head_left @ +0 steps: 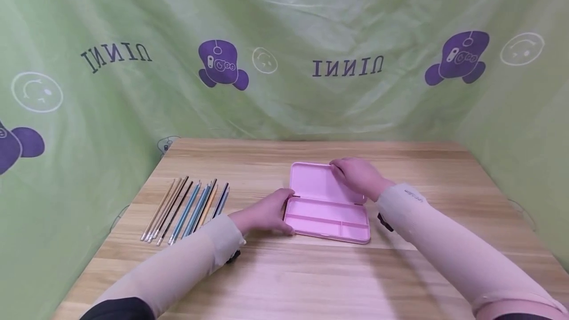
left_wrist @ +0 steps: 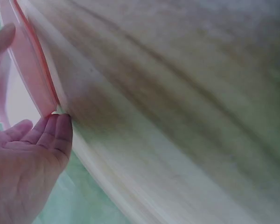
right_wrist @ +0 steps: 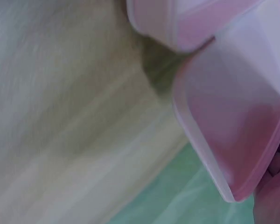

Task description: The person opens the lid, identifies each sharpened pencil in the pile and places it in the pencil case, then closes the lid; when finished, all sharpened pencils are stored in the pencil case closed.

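Between the fingers [head_left: 283, 194], pink case [head_left: 326, 210]

a curtained-off nook, that's what we're in, and look at the cloth [head_left: 284, 112], pale green, creased and shiny, hanging across the back and down both sides! purple bears [head_left: 222, 63] with their ears at the bottom, smiley faces [head_left: 37, 92] outlined in white, lettering [head_left: 347, 66] that reads the wrong way round: playful, almost nursery-like print! below it, one wood-grain counter [head_left: 284, 283], its far edge right up near the cloth. pencils [head_left: 185, 212] and a pink case [head_left: 326, 209] lying there lend it a study-desk air. home, office or studio? can't tell from here, the cloth hides whatever lies behind it!
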### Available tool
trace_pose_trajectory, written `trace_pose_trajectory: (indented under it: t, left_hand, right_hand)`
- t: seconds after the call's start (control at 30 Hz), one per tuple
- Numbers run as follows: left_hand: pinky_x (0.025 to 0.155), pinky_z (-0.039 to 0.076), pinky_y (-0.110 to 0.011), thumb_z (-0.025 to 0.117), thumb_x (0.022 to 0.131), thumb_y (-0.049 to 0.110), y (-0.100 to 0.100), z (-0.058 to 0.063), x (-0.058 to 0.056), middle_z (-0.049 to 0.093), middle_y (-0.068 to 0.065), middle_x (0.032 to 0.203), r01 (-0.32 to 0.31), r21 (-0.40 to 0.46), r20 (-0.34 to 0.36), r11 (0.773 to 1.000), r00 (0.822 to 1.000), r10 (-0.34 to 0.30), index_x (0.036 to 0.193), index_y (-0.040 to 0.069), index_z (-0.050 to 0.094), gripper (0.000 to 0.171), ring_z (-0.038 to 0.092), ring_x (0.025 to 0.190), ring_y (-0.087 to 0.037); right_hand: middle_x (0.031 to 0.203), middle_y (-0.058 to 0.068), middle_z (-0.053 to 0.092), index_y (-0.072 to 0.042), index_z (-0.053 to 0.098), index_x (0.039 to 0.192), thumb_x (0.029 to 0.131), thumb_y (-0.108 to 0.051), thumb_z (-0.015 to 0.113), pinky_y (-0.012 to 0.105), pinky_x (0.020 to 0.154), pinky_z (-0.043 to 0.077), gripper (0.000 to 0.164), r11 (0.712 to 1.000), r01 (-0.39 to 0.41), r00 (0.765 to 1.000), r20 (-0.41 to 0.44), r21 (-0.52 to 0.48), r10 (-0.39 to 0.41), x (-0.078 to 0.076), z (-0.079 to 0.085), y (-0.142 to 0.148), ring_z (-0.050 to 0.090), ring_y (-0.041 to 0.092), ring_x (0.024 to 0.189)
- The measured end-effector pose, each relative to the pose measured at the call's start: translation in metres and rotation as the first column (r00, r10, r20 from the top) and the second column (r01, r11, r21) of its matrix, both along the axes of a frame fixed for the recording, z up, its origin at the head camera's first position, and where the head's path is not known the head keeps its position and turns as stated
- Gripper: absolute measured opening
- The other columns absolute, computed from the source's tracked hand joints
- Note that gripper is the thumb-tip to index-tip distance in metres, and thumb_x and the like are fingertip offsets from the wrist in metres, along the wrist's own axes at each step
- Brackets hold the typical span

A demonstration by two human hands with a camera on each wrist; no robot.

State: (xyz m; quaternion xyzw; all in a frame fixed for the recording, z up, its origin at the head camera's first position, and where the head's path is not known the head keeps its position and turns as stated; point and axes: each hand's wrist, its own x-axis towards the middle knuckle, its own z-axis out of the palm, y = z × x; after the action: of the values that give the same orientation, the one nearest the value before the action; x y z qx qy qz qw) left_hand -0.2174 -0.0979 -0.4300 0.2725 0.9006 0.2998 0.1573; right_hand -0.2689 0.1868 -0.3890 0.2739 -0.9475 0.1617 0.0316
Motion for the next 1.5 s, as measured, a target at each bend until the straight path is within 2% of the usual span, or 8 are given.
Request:
trace_pose_trajectory:
  t: [0.13, 0.27, 0.5, 0.6, 0.8, 1.13, 1.33, 1.5]
  left_hand:
    - [0.114, 0.042, -0.040, 0.097, 0.069, 0.025, 0.000, 0.002, 0.002, 0.054, -0.016, 0.138, 0.025, -0.064, -0.039, 0.998, 0.999, -0.027, 0.144, -0.006, 0.049, 0.095, 0.055, 0.125, -0.028]
    - [0.112, 0.043, -0.040, 0.097, 0.069, 0.026, -0.004, 0.002, 0.002, 0.054, -0.013, 0.136, 0.007, -0.086, -0.030, 0.996, 1.000, -0.009, 0.143, -0.004, 0.051, 0.092, 0.055, 0.123, -0.026]
    - [0.114, 0.041, -0.044, 0.097, 0.070, 0.028, -0.014, 0.005, 0.000, 0.053, -0.016, 0.140, -0.029, -0.102, -0.043, 0.994, 0.999, 0.025, 0.145, -0.005, 0.050, 0.094, 0.052, 0.127, -0.031]
    - [0.115, 0.039, -0.046, 0.096, 0.070, 0.030, -0.017, 0.004, 0.000, 0.052, -0.018, 0.143, -0.045, -0.102, -0.055, 0.994, 0.998, 0.039, 0.146, -0.005, 0.049, 0.096, 0.050, 0.131, -0.034]
    - [0.117, 0.036, -0.049, 0.097, 0.070, 0.035, -0.024, 0.009, 0.003, 0.048, -0.021, 0.149, -0.067, -0.103, -0.047, 0.992, 0.997, 0.062, 0.150, -0.002, 0.047, 0.101, 0.045, 0.137, -0.037]
    - [0.115, 0.036, -0.059, 0.084, 0.085, 0.043, -0.059, 0.020, -0.002, 0.045, -0.028, 0.152, -0.149, -0.038, -0.039, 0.988, 0.988, 0.148, 0.153, -0.005, 0.041, 0.094, 0.046, 0.137, -0.044]
    - [0.111, 0.038, -0.063, 0.076, 0.094, 0.035, -0.109, 0.040, -0.010, 0.042, -0.032, 0.152, -0.322, 0.088, -0.006, 0.943, 0.946, 0.323, 0.155, -0.008, 0.032, 0.087, 0.042, 0.137, -0.050]
    - [0.112, 0.038, -0.060, 0.065, 0.102, 0.034, -0.171, 0.046, -0.012, 0.042, -0.035, 0.149, -0.486, 0.165, 0.064, 0.858, 0.874, 0.482, 0.155, -0.012, 0.029, 0.078, 0.042, 0.137, -0.050]
  right_hand:
    - [0.130, 0.023, 0.067, 0.005, 0.062, 0.135, 0.109, -0.018, 0.048, 0.054, 0.109, 0.045, 0.038, 0.997, 0.011, 0.998, 0.056, -0.081, -0.007, -0.007, -0.012, -0.003, 0.061, 0.042, 0.123]
    - [0.138, 0.027, 0.060, 0.006, 0.058, 0.139, 0.107, -0.013, 0.051, 0.057, 0.113, 0.039, 0.038, 0.990, 0.013, 1.000, 0.000, -0.141, -0.013, -0.002, -0.012, -0.004, 0.053, 0.045, 0.133]
    - [0.131, 0.028, 0.063, 0.008, 0.062, 0.130, 0.102, -0.010, 0.058, 0.059, 0.110, 0.042, 0.034, 0.976, 0.042, 0.985, -0.152, -0.216, -0.076, 0.041, -0.003, 0.008, 0.055, 0.046, 0.128]
    - [0.129, 0.031, 0.061, 0.010, 0.060, 0.130, 0.104, -0.018, 0.058, 0.060, 0.108, 0.043, 0.039, 0.988, 0.069, 0.989, -0.124, -0.137, -0.086, 0.064, -0.011, 0.018, 0.056, 0.049, 0.123]
    - [0.157, 0.040, 0.028, 0.018, 0.033, 0.151, 0.105, -0.045, 0.055, 0.064, 0.119, 0.023, 0.081, 0.987, 0.058, 0.998, -0.025, 0.153, -0.055, 0.093, -0.036, 0.028, 0.025, 0.055, 0.147]
    - [0.162, 0.037, 0.019, 0.018, 0.025, 0.153, 0.106, -0.052, 0.046, 0.064, 0.121, 0.019, 0.087, 0.972, 0.037, 0.996, 0.070, 0.234, -0.055, 0.102, -0.046, 0.028, 0.018, 0.052, 0.150]
    - [0.161, 0.037, 0.023, 0.018, 0.027, 0.153, 0.107, -0.051, 0.045, 0.064, 0.121, 0.018, 0.085, 0.965, 0.041, 0.995, 0.080, 0.258, -0.063, 0.103, -0.047, 0.028, 0.019, 0.051, 0.150]
    - [0.162, 0.036, 0.022, 0.018, 0.026, 0.153, 0.107, -0.051, 0.044, 0.063, 0.121, 0.018, 0.085, 0.962, 0.027, 0.996, 0.079, 0.271, -0.050, 0.100, -0.047, 0.027, 0.018, 0.051, 0.151]
